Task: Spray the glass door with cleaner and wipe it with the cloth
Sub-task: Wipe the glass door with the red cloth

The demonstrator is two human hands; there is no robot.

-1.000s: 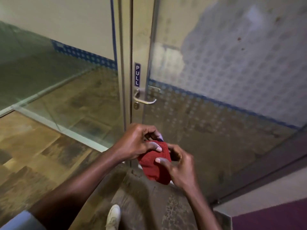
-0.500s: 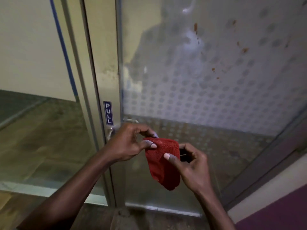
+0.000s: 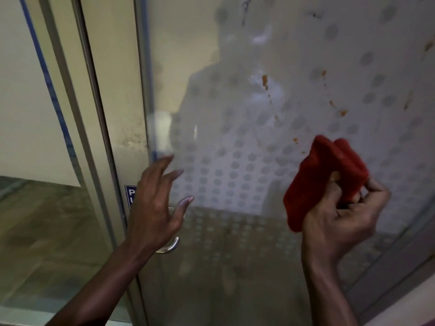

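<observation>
The glass door (image 3: pixel 235 102) fills the view, with a frosted dot pattern and several orange-brown splatters (image 3: pixel 264 80) on its upper right. My right hand (image 3: pixel 341 215) grips a folded red cloth (image 3: pixel 324 175) and holds it up close to the glass, below the splatters. Whether the cloth touches the glass I cannot tell. My left hand (image 3: pixel 157 203) is empty with fingers spread, in front of the door's left edge just above the metal handle (image 3: pixel 169 247). No spray bottle is in view.
A metal door frame (image 3: pixel 94 114) runs down the left, with a blue PULL sign (image 3: pixel 129 194) partly hidden by my left hand. A fixed glass panel (image 3: pixel 35 137) lies left of it. A dark frame edge (image 3: pixel 400 267) closes the lower right.
My left hand let go of the cloth and opened toward the door's left edge. My right hand carried the cloth up and right. The view came closer to the glass.
</observation>
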